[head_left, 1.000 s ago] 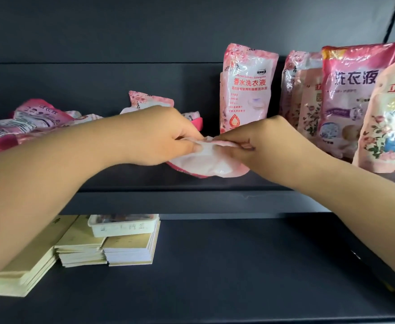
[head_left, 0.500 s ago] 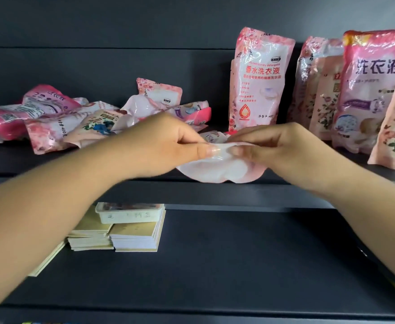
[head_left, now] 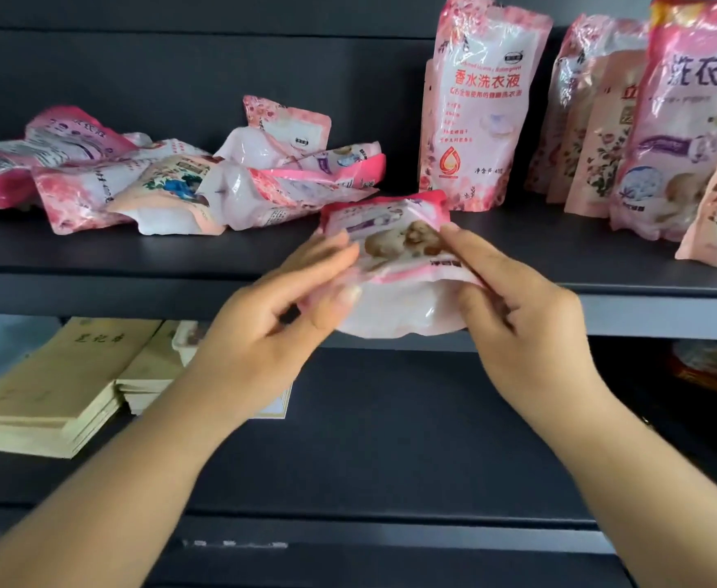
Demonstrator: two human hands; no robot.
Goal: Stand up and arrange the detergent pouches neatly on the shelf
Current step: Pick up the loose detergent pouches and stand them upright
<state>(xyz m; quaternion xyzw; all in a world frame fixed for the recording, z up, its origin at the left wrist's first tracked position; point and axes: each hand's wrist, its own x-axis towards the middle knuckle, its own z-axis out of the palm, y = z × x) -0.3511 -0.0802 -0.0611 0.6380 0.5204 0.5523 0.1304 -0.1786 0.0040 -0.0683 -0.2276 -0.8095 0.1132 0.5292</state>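
A pink detergent pouch [head_left: 395, 265] hangs tilted over the front edge of the dark shelf [head_left: 220, 252], its white bottom toward me. My left hand [head_left: 280, 307] pinches its left side and my right hand [head_left: 513, 307] pinches its right side. Several pink pouches lie in a flat pile [head_left: 178, 180] at the shelf's left. One tall pink pouch [head_left: 475, 104] stands upright behind the held pouch. A row of upright pouches [head_left: 653, 133] fills the shelf's right end.
On the lower shelf [head_left: 390, 439], stacks of yellow notebooks [head_left: 51, 388] and a small white box [head_left: 184, 339] sit at the left. Red packets [head_left: 713, 367] show at the lower right. Bare shelf lies between the pile and the standing pouches.
Both hands have drawn the pouch toward me off the shelf edge and turned it, so its printed face and white bottom now show. The view has dropped lower.
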